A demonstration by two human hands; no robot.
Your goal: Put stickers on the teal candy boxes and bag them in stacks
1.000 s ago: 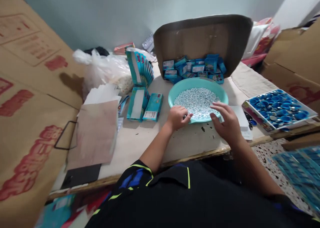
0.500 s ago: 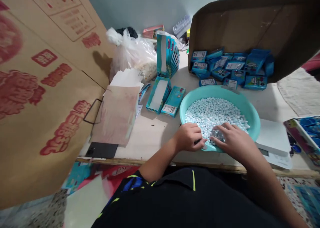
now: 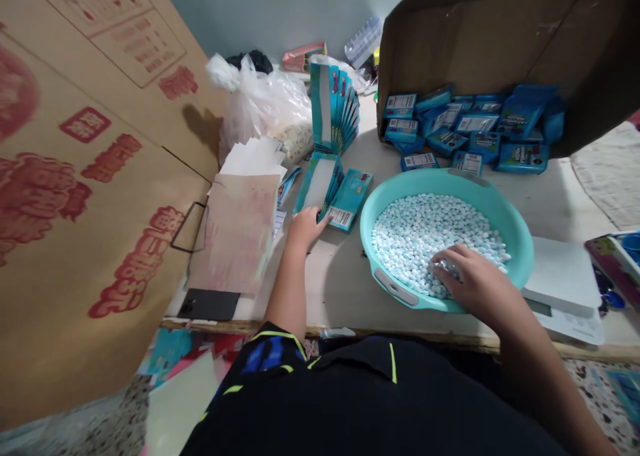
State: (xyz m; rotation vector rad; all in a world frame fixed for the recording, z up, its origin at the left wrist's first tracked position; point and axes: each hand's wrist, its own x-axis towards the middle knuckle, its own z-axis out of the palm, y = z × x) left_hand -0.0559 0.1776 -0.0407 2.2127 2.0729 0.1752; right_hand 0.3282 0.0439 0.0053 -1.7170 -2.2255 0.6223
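My left hand [image 3: 306, 229] is at the near end of a stack of flat blue printed packets [image 3: 320, 181]. Its thumb is spread away from the fingers, at the edge of a neighbouring blue packet [image 3: 350, 199]. Inside the turquoise basin [image 3: 520, 243], my right hand [image 3: 470, 276] rests with curled fingers in many small pale-blue and white pellets [image 3: 425, 223]. Something clear or whitish shows under those fingers, but I cannot make out what it is.
An open carton [image 3: 460, 43] with several filled blue packs [image 3: 475, 123] lies behind the basin. To the right is a white scale [image 3: 563, 276]. A large printed carton [image 3: 115, 176] stands left. Fanned blue packets [image 3: 335, 106] stand by a plastic bag [image 3: 265, 103].
My left hand has left the basin's near rim and moved left to the blue packet stack. My right hand stays in the pellets. The view has shifted slightly.
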